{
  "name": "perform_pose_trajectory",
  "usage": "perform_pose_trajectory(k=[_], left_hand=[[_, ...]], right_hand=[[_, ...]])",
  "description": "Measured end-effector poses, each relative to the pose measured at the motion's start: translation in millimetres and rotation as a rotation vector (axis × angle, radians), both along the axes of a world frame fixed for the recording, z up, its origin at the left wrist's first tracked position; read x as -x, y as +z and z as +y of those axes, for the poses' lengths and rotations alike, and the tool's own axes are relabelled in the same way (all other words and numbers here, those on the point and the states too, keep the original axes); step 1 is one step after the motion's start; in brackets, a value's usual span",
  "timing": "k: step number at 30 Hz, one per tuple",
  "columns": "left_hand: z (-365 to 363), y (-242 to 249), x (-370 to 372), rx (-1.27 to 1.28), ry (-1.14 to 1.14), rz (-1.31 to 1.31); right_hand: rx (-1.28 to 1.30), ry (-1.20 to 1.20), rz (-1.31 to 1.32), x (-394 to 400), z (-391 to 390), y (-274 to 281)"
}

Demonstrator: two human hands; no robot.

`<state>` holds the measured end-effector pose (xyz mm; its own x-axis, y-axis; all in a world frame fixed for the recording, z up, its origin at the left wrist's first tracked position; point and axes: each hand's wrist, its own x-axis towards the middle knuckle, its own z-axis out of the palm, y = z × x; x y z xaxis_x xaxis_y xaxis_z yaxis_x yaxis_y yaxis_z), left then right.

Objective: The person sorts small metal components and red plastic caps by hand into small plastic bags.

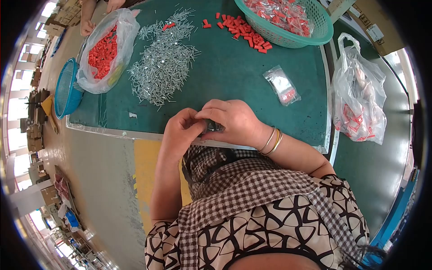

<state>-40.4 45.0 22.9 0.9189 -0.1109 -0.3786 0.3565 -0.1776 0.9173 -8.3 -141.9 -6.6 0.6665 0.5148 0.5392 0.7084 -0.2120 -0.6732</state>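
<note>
At the table's front edge, my left hand (182, 128) and my right hand (234, 119) meet, fingertips pinched together around a small, dark, shiny item (212, 126). Fingers cover most of it, so I cannot make out what it is. Just beyond my hands lies a big pile of metal screws or nails (162, 67). Loose red plastic pieces (243, 30) are scattered near the far edge. To the right of my hands, a small clear packet (282, 86) with red pieces inside lies flat on the green table (225, 72).
An open plastic bag of red pieces (122, 49) stands at the far left, near another person's hand (87, 28). Beside it is a blue basket (68, 90). A green basket of packets (288, 36) is at the far right, and a filled plastic bag (360, 99) hangs or rests beyond the right edge.
</note>
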Motion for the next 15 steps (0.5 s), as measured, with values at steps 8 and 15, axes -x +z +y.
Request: perform_pose_trajectory(k=[8,15], left_hand=[[4,-5,6,-0.070,0.061,-0.332],[-3,13,11,-0.826,-0.274,-0.932]], right_hand=[[-0.097,-0.009,0.228,-3,-4,9],[-0.039,0.041,0.426,-2,-4,13]])
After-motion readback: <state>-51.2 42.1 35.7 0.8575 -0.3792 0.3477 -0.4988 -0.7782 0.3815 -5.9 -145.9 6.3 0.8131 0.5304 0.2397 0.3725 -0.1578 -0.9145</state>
